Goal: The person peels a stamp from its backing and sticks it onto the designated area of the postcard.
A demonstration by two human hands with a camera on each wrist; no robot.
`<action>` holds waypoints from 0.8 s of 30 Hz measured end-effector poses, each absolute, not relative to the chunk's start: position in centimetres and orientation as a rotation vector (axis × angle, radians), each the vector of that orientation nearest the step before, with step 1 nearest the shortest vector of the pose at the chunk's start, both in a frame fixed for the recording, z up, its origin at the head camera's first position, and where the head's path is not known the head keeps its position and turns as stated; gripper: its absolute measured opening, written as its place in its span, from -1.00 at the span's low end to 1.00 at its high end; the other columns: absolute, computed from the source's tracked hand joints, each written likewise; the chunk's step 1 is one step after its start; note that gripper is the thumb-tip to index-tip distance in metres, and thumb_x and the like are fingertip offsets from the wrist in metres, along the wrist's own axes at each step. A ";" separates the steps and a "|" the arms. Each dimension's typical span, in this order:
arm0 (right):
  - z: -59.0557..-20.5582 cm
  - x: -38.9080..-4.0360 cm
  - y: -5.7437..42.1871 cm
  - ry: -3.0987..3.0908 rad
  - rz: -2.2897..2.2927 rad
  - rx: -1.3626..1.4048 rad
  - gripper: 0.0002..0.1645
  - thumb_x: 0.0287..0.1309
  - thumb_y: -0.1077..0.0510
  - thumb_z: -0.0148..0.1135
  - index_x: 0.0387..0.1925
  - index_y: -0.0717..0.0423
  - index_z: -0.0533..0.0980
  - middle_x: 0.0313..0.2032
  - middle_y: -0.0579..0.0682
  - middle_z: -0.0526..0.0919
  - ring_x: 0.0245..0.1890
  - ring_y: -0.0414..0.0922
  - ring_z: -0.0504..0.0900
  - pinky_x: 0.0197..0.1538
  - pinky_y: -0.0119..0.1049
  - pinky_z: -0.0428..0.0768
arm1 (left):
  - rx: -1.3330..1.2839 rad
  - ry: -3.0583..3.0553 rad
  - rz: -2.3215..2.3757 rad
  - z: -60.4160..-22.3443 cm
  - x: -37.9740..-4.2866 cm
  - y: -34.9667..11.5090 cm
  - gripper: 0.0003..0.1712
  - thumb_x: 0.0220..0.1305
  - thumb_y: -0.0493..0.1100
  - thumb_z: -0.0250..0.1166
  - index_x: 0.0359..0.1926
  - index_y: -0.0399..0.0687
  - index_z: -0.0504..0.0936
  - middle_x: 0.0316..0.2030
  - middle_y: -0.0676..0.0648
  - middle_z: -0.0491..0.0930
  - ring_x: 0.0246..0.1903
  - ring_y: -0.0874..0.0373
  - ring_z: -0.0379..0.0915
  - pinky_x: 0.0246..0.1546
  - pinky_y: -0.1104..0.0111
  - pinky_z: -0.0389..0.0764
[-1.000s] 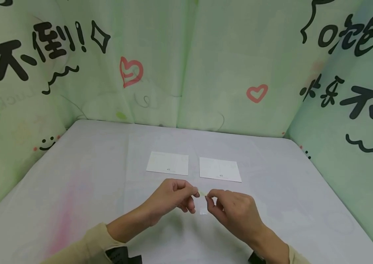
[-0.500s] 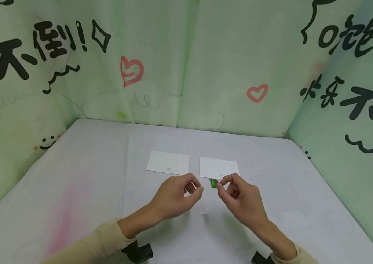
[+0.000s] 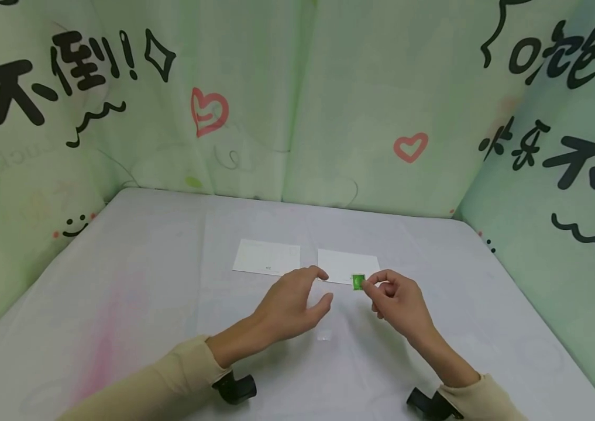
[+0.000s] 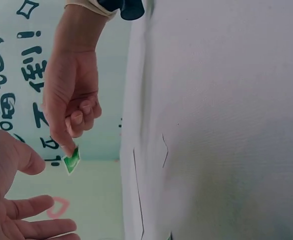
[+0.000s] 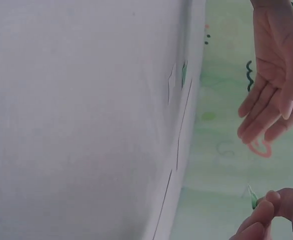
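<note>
A small green sticker (image 3: 358, 282) with a pale border is pinched between thumb and forefinger of my right hand (image 3: 399, 298). In the head view it overlaps the near edge of the right white card (image 3: 347, 264). My left hand (image 3: 294, 304) is apart from it, thumb and fingers spread with nothing between them. Both hands are raised above the table: the left wrist view shows the sticker (image 4: 72, 161) against the backdrop. The right wrist view catches the sticker (image 5: 253, 197) nearly edge-on at the fingertips. A second white card (image 3: 265, 256) lies beyond my left hand.
A small clear piece (image 3: 324, 335) lies on the white tabletop (image 3: 155, 304) between and below the hands. Green printed curtains (image 3: 297, 117) enclose the back and sides. Black wrist mounts (image 3: 235, 388) stick out at both sleeves.
The hands, earlier fingertip to fingertip at the sticker, have separated. The right hand has carried the sticker forward and right to the card's edge; the left hand let go and its fingers spread.
</note>
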State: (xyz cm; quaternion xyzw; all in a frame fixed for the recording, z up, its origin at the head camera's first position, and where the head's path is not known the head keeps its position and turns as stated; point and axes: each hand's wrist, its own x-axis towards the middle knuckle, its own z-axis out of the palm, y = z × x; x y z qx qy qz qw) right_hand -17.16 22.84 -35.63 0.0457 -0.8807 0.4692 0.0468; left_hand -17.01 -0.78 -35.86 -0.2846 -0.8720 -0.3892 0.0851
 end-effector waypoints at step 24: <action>-36.5 -21.6 26.2 -2.817 1.608 -0.196 -0.60 0.44 0.04 0.20 -0.02 0.36 0.50 -0.57 -0.10 0.51 -0.57 -0.24 0.42 -0.47 -0.39 0.42 | -0.800 -2.805 -0.880 -37.2 -21.1 1.5 -0.46 0.43 -0.04 0.28 0.29 -0.26 0.47 0.21 -0.25 0.55 0.40 -0.17 0.29 0.37 0.04 0.36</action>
